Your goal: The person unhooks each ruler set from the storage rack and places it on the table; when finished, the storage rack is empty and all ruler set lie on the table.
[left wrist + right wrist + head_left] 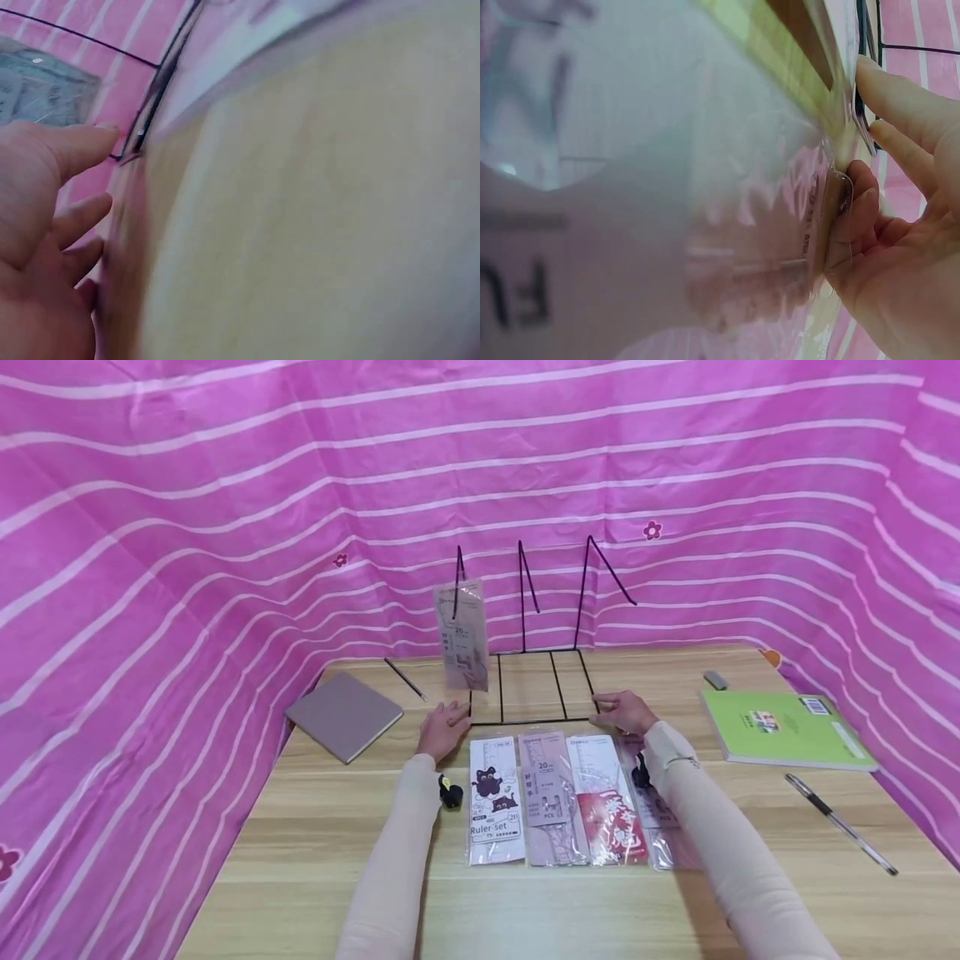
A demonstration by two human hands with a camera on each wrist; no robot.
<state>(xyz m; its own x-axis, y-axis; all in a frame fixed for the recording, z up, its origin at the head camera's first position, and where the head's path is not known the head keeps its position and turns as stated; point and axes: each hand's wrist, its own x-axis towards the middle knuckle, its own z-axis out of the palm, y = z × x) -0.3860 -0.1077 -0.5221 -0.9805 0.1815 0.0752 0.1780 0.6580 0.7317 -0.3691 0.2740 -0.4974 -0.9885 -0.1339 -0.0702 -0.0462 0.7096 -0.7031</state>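
Observation:
A black wire display rack [532, 722] with three upright hooks stands on the table. From its left hook hangs a clear-bagged ruler set [467, 639]. My left hand [444, 729] is at the front left corner of the rack's base, thumb extended and the other fingers loosely bent. At the front right corner, my right hand [626, 712] reaches its thumb and index finger to the wire, the other fingers bent. Before the rack lie several packaged ruler sets [495, 797] in a row; the rightmost package [663, 814] is partly hidden under my right forearm.
Left of the rack are a grey notebook [345, 717] and a pencil [405, 679]. To the right lie a green book [780, 731], a small grey eraser [716, 680] and a black-and-clear pen [840, 822]. A pink striped cloth [480, 460] surrounds the table [300, 868].

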